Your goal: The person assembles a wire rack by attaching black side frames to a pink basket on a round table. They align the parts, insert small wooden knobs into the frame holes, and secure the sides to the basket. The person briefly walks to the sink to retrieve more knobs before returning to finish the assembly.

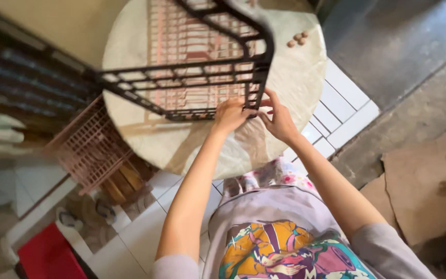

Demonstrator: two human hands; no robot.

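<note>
Both hands at the near corner of a dark lattice crate on a round worktop.

The dark crate [192, 77] stands tilted over the pale round worktop [295, 88], a pink lattice crate [192, 36] showing through its bars; whether either holds anything cannot be told. The left hand [229, 114] is clenched on the crate's near lower corner; the right hand [279, 120] touches it just beside, fingers spread. Another pink crate [91, 150] sits lower left, and small brown balls [298, 39] lie far right.

This is looking like a home's back area. White floor tiles [145, 232] are meeting bare concrete [388, 46]. A sandal [68, 218] is lying beside a round table [295, 88].
</note>
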